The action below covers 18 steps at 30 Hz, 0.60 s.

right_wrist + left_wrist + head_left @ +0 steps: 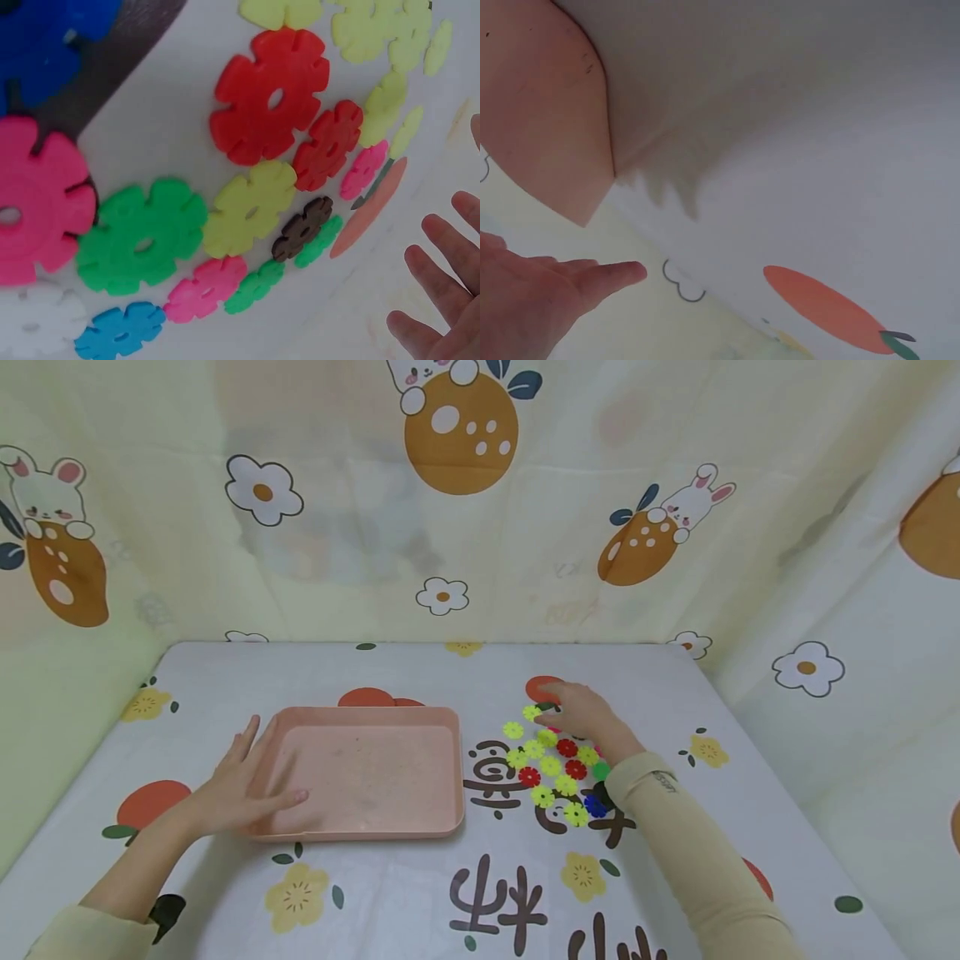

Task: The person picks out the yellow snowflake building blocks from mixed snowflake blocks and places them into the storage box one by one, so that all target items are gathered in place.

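An empty pink rectangular tray (pixel 367 777) lies on the tablecloth, left of the middle in the head view. My left hand (pixel 238 785) is at its left side, fingers spread and straight, thumb reaching over the near left part. To the tray's right lies a loose group of flat notched plastic discs, mostly yellow-green (pixel 550 766), with several red ones (pixel 529 777) and a blue one (pixel 596 806). Over the far end of this group is my right hand (pixel 583 710), fingers extended and nothing visibly held. The right wrist view also shows pink, white, brown-black (pixel 301 229) and green discs (pixel 161 225).
A white tablecloth (pixel 405 893) printed with flowers, fruit and brown characters covers the table. Behind it and along the sides hangs a pale curtain (pixel 337 560) with rabbit and flower prints.
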Each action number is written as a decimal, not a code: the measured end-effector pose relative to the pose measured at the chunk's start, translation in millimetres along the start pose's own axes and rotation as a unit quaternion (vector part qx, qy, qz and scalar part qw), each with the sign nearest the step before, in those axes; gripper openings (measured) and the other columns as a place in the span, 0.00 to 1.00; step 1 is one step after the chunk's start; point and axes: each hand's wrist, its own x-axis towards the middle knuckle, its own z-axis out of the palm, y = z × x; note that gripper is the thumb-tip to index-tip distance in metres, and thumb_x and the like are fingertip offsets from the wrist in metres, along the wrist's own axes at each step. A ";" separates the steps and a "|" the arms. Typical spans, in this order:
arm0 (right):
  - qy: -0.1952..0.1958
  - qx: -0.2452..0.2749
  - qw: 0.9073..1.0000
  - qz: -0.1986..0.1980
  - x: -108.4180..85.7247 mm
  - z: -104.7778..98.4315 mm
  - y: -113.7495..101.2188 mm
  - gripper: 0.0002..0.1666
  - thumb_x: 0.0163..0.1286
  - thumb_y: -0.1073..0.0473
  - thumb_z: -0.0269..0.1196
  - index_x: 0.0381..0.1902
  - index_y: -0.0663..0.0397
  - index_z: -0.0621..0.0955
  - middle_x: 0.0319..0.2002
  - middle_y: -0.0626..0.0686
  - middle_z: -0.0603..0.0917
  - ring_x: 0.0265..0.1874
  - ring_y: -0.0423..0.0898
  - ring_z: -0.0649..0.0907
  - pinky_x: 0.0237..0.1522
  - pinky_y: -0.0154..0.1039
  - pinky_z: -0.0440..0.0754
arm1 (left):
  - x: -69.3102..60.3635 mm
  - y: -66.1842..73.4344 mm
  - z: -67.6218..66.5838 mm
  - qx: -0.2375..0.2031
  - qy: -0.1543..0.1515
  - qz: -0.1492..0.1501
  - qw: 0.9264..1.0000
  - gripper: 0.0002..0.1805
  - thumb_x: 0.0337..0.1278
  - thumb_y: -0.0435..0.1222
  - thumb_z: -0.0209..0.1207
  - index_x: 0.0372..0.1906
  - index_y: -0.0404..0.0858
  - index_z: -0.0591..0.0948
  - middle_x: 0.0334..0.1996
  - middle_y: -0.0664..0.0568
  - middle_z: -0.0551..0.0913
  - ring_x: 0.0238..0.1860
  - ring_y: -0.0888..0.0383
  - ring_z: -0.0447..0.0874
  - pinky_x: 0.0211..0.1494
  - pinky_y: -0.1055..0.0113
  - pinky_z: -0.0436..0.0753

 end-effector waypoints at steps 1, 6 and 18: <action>-0.003 0.003 1.000 0.005 0.3 0.6 -0.3 0.38 0.60 0.49 0.64 0.64 0.58 0.66 0.59 0.61 0.72 0.56 0.58 0.71 0.58 0.55 0.67 | -0.4 -0.5 0.7 -0.002 -0.002 0.000 1.000 0.61 0.45 0.58 0.60 0.71 0.39 0.34 0.69 0.33 0.31 0.64 0.25 0.33 0.51 0.25 0.50; -0.010 0.001 1.000 0.017 3.1 5.3 -2.4 0.36 0.59 0.50 0.64 0.62 0.60 0.69 0.58 0.60 0.73 0.54 0.58 0.72 0.58 0.54 0.68 | -1.9 -4.0 5.8 -0.017 -0.009 -0.004 1.000 0.62 0.44 0.58 0.62 0.71 0.38 0.33 0.69 0.33 0.31 0.65 0.26 0.36 0.51 0.26 0.54; -0.023 0.006 0.998 0.060 12.6 14.9 -4.2 0.34 0.60 0.50 0.64 0.60 0.59 0.71 0.57 0.58 0.75 0.52 0.55 0.74 0.57 0.52 0.69 | -0.2 -9.3 17.3 -0.050 -0.017 0.013 0.999 0.67 0.39 0.55 0.66 0.70 0.39 0.29 0.68 0.33 0.30 0.65 0.29 0.37 0.53 0.28 0.55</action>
